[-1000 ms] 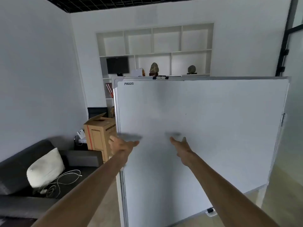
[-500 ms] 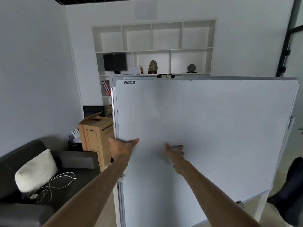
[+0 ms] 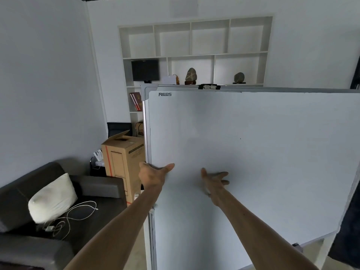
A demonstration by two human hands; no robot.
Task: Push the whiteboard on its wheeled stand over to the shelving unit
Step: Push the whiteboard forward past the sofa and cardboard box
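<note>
your left hand (image 3: 153,175) is wrapping the whiteboard's (image 3: 253,162) left frame edge, thumb lying on the white face and the fingers going out of sight behind the frame, so it is clamping onto the board. your right hand (image 3: 213,179) is pressing flat against the board's face just beside it, fingers spread apart and gripping nothing. both arms are reaching out nearly straight.

the whiteboard is standing upright right in front of you, filling most of the view (the small "reds" logo is sitting at its top left corner, and a clip (image 3: 209,86) is perching on the top rail). a bit of the stand is showing at the lower right. the shelving unit (image 3: 194,53) is standing against the far wall behind the board, holding a dark monitor (image 3: 145,70) and two stones. a cardboard box (image 3: 123,162) is standing just beside the board's left edge, and a dark sofa (image 3: 48,221) with a white cushion (image 3: 52,197) and a white cable (image 3: 78,213) is sitting at your left.
</note>
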